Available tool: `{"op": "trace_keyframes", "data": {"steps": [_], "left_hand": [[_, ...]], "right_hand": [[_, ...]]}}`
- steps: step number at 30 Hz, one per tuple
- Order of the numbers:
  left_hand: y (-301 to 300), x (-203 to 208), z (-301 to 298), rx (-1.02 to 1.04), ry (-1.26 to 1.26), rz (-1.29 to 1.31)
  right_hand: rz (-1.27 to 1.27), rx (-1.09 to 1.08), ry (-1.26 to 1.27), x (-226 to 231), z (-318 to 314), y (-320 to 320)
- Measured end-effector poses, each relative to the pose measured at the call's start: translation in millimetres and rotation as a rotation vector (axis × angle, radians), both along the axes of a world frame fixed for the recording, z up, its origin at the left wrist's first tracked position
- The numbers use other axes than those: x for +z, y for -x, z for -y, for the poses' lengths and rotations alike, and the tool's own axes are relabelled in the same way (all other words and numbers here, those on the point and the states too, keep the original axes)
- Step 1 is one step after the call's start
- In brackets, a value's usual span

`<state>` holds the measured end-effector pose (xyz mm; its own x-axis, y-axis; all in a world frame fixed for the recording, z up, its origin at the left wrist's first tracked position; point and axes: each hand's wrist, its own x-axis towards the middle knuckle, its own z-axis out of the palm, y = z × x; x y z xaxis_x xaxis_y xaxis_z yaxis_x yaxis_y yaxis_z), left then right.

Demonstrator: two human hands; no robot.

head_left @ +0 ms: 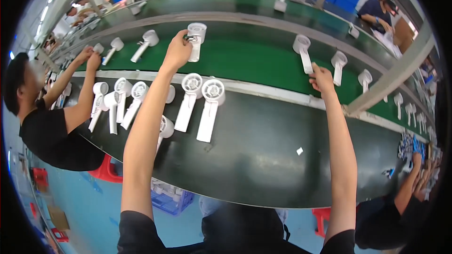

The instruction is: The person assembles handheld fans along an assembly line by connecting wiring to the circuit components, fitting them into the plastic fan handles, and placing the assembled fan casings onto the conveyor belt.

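1. Two hands: the left hand (178, 52) is closed on a white fan (194, 52) over the belt (249, 59); the right hand (322, 79) meets the handle end of a second fan (305, 56), but whether it pinches or only touches I cannot tell.
2. Two more fans (147, 46) lie on the belt left of the first, the farther one near a co-worker's hands (89, 55).
3. Right of the second fan lie two others (338, 68), then a row beyond the post (391, 76), too small to count.
4. On the table (263, 164), two fans (205, 110) lie fully in view right of the left forearm (143, 131); at least four (136, 101) lie left of it.
5. That forearm partly hides two more (165, 127).
6. One white scrap (300, 151) lies on the table.
7. The post slants across the belt's right part.
8. Below: one blue crate (181, 203), two red stools (107, 171) near the table edge.
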<state>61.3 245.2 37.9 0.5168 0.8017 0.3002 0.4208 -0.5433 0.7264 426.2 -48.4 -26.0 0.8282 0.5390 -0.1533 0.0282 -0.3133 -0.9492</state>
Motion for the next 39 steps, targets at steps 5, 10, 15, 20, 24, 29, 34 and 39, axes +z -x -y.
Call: {"op": "trace_keyframes", "data": {"steps": [5,10,15,20,24,29,34,39], "left_hand": [[1.5,-82.2,-107.9,0.023,0.167,0.087],[82.5,-135.3,-213.8,0.081,-0.243,-0.226],[26.8,-107.3,-173.2,0.342,-0.692,-0.545],[-55.4,3.8,143.2,-0.461,0.046,-0.071],[-75.2,-17.8,265.0,-0.617,0.108,-0.027],[-63.5,-30.4,279.3,-0.460,-0.005,-0.083],[-45.8,-16.7,286.5,-0.541,-0.166,-0.029],[-38.0,-27.8,284.1,-0.557,0.046,-0.078]], "right_hand": [[-0.131,0.050,-0.080,-18.6,-2.6,-12.7],[-0.096,0.022,-0.261,-31.5,-10.6,60.6],[-0.300,0.059,-0.303,-7.0,97.1,152.3],[-0.388,0.023,-0.348,-10.4,149.7,244.3],[-0.234,0.143,-0.342,-5.8,170.6,278.7],[0.616,-0.390,0.116,41.6,268.9,157.4],[0.923,-0.994,0.871,-13.1,445.8,-43.9],[0.836,-0.838,0.767,-46.5,456.7,-57.5]]}}
